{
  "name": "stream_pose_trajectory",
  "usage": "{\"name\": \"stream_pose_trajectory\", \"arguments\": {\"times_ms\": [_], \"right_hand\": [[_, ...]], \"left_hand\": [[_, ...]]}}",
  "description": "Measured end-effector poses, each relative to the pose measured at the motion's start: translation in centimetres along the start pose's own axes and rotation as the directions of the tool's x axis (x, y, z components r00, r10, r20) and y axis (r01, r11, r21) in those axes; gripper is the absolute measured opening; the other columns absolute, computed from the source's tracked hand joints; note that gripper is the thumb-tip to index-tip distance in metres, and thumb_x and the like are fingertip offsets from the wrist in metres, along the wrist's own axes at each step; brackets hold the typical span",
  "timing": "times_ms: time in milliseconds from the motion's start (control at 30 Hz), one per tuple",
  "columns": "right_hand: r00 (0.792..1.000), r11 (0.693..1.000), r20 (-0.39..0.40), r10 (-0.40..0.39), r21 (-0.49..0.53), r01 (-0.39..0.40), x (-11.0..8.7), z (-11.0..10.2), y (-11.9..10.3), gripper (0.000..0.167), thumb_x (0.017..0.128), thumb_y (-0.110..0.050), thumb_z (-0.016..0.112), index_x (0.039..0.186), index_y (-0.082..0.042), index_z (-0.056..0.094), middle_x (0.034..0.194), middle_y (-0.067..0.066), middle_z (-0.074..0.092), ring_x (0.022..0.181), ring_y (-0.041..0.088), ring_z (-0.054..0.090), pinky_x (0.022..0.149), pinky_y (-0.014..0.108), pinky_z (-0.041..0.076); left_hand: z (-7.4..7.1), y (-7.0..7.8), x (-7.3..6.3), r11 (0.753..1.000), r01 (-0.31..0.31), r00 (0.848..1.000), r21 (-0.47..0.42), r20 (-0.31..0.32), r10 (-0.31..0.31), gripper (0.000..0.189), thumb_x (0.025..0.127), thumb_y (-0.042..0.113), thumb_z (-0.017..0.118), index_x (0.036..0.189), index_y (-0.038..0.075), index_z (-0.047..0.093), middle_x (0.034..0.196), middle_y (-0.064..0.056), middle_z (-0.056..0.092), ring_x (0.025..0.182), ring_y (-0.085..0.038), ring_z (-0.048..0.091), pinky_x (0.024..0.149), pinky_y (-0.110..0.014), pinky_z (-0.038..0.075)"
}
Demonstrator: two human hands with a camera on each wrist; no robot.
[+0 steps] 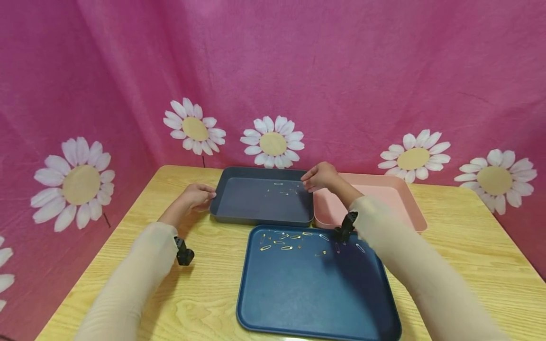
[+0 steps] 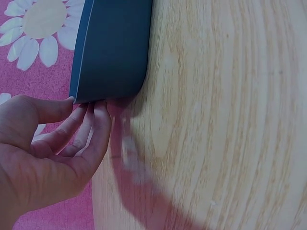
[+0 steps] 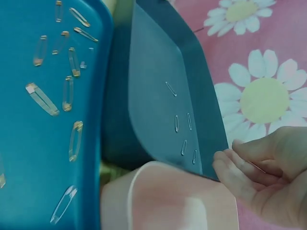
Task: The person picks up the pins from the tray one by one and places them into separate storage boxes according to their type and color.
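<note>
A dark grey rectangular tray (image 1: 251, 201) lies at the back of the table, with several small silver pins (image 3: 176, 123) on its floor. My left hand (image 1: 196, 196) holds its left end; in the left wrist view the thumb tip is at the rim and the curled fingertips meet the outer wall. At the far right corner my right hand (image 1: 320, 176) pinches the rim between thumb and fingers. In front lies a blue tray (image 1: 298, 293), with gold and silver safety pins (image 1: 287, 248) scattered along its far part.
A pink tray (image 1: 398, 199) sits against the grey tray's right side, partly behind my right forearm. The wooden table (image 1: 204, 284) ends at a pink curtain (image 1: 341, 85) with printed daisies. Each wrist carries a small black camera (image 1: 184, 252).
</note>
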State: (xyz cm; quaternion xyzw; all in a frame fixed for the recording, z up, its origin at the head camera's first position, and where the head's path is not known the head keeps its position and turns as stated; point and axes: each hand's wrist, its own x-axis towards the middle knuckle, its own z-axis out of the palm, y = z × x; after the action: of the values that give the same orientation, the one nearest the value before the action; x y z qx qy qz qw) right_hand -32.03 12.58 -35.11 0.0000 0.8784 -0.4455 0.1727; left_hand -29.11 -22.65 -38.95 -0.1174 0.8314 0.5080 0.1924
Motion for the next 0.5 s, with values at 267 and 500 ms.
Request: {"name": "stream_pose_trajectory", "arguments": {"times_ms": [267, 500], "right_hand": [[0.997, 0.995, -0.011, -0.076, 0.066, 0.076, -3.3, -1.0, 2.3, 0.029, 0.09, 0.002, 0.059, 0.117, 0.011, 0.063, 0.105, 0.022, 0.071, 0.079, 0.014, 0.07, 0.086, 0.042, 0.056], [0.979, 0.979, -0.018, -0.202, -0.037, 0.201, -7.0, -1.1, 4.1, 0.027, 0.087, -0.001, 0.066, 0.11, 0.011, 0.066, 0.099, 0.024, 0.072, 0.077, 0.014, 0.068, 0.075, 0.034, 0.059]], "left_hand": [[0.0, -0.2, -0.1, 0.999, -0.004, 1.0, 0.048, -0.009, 0.004, 0.04, 0.1, 0.015, 0.048, 0.137, 0.0, 0.048, 0.118, -0.01, 0.058, 0.085, -0.008, 0.056, 0.079, -0.023, 0.052], [0.2, -0.7, 0.3, 0.998, -0.055, 0.998, -0.016, 0.02, 0.056, 0.04, 0.099, 0.011, 0.046, 0.135, -0.007, 0.047, 0.101, -0.003, 0.058, 0.077, -0.002, 0.055, 0.07, -0.016, 0.05]]}}
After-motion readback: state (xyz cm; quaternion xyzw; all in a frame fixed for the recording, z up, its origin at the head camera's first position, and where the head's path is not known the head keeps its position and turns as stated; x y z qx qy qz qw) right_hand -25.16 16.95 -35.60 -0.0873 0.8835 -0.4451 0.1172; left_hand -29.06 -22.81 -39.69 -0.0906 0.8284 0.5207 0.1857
